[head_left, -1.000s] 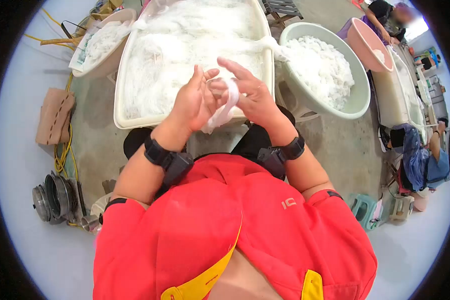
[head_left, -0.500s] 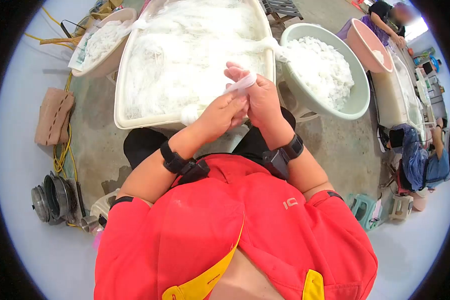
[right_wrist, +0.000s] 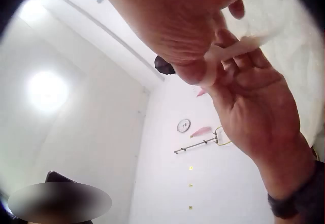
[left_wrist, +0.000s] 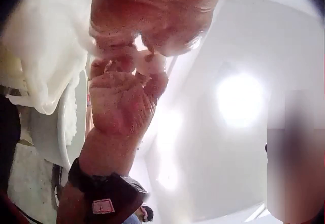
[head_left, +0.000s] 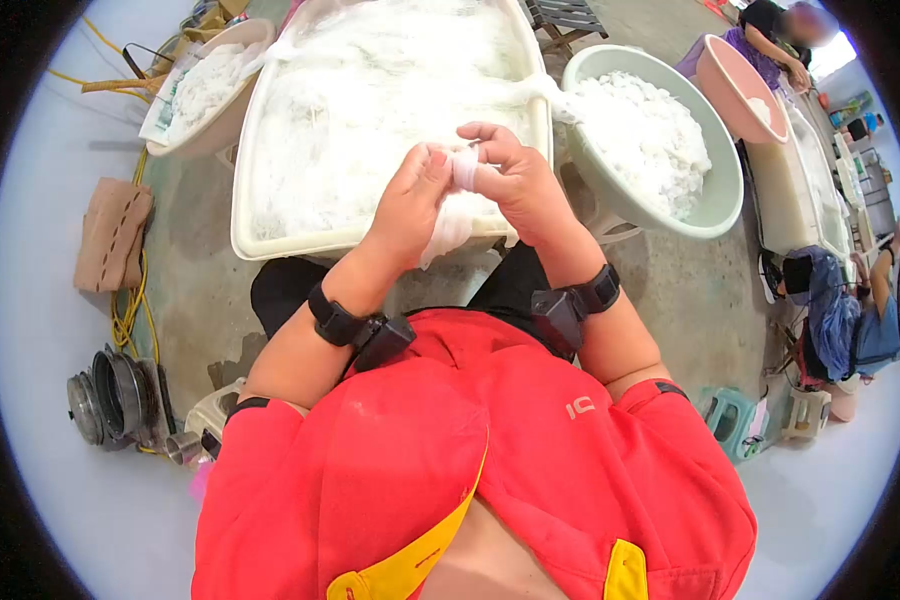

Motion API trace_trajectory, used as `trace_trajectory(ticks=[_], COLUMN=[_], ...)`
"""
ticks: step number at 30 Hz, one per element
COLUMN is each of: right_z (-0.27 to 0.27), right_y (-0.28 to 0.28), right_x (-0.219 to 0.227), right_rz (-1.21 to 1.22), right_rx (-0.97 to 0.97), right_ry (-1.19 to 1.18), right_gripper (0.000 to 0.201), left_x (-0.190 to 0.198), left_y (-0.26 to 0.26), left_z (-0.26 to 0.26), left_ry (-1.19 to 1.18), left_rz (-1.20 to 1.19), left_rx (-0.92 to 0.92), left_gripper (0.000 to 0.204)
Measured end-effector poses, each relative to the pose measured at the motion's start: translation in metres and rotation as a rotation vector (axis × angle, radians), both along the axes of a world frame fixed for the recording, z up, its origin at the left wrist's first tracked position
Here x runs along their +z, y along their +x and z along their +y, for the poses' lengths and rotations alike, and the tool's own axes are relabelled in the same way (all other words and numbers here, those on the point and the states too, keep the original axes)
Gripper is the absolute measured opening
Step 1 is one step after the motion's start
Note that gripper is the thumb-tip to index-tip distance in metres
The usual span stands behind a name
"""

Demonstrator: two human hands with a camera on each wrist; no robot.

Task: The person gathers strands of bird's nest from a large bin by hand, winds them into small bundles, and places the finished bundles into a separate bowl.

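Both hands meet over the near rim of a large cream tub (head_left: 350,240) full of wet white strands (head_left: 370,110). A translucent white strip (head_left: 464,170) is looped between the hands, and its loose end hangs below the left palm. My left hand (head_left: 407,200) pinches the strip between thumb and fingers. My right hand (head_left: 530,190) holds the loop with its fingers bent around it. In the right wrist view the strip (right_wrist: 238,49) runs from the right hand (right_wrist: 177,26) across the fingers of the left hand (right_wrist: 264,107). Part of the grip is hidden behind the knuckles.
A pale green basin (head_left: 725,205) heaped with white bundles stands right of the tub, a strand bridging their rims. Another basin (head_left: 240,85) of white material is at left. Farther right are a pink basin (head_left: 730,90) and another person (head_left: 770,40). Stools and pots stand lower down.
The hands were parted with the strip between them, then came together at the right. Now they are slightly back left, and the strip is looped at the right hand's fingers.
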State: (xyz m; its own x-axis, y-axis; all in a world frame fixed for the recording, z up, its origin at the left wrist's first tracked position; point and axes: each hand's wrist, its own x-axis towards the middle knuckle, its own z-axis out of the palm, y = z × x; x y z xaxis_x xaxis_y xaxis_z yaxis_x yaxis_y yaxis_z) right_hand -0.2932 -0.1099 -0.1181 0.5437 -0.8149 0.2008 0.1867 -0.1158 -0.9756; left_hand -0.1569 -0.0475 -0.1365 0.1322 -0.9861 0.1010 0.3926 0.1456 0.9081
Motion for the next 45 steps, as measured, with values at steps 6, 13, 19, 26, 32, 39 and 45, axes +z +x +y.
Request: trace_trajectory(ticks=[6, 13, 19, 26, 32, 39, 45], right_z=[-0.011, -0.012, -0.081, -0.034, -0.003, -0.007, -0.005], right_y=[-0.011, -0.016, -0.083, -0.033, -0.002, -0.011, -0.012], right_x=[0.015, -0.006, -0.030, -0.029, -0.014, 0.010, -0.003], right_rz=[-0.429, -0.634, 0.283, 0.605, 0.045, 0.411, 0.328], right_rx=[-0.129, 0.262, -0.615, -0.227, 0.187, -0.468, -0.204], right_ry=[0.463, 0.648, 0.012, -0.729, -0.525, -0.597, -0.120], right_gripper=[0.013, 0.013, 0.024, 0.040, 0.026, 0.024, 0.029], left_x=[0.023, -0.020, -0.026, 0.039, 0.025, -0.013, -0.011], left_y=[-0.006, -0.003, 0.023, -0.023, 0.028, 0.009, -0.023], left_z=[0.026, 0.010, -0.003, 0.000, -0.021, -0.003, -0.006], left_ry=[0.113, 0.118, 0.002, 0.189, 0.249, -0.062, 0.299], left_rz=[-0.185, -0.505, -0.626, 0.514, 0.489, -0.547, -0.558], left_rx=[-0.395, -0.304, -0.017, -0.450, -0.188, 0.022, -0.065], left_gripper=[0.068, 0.019, 0.021, 0.039, 0.042, 0.034, 0.045])
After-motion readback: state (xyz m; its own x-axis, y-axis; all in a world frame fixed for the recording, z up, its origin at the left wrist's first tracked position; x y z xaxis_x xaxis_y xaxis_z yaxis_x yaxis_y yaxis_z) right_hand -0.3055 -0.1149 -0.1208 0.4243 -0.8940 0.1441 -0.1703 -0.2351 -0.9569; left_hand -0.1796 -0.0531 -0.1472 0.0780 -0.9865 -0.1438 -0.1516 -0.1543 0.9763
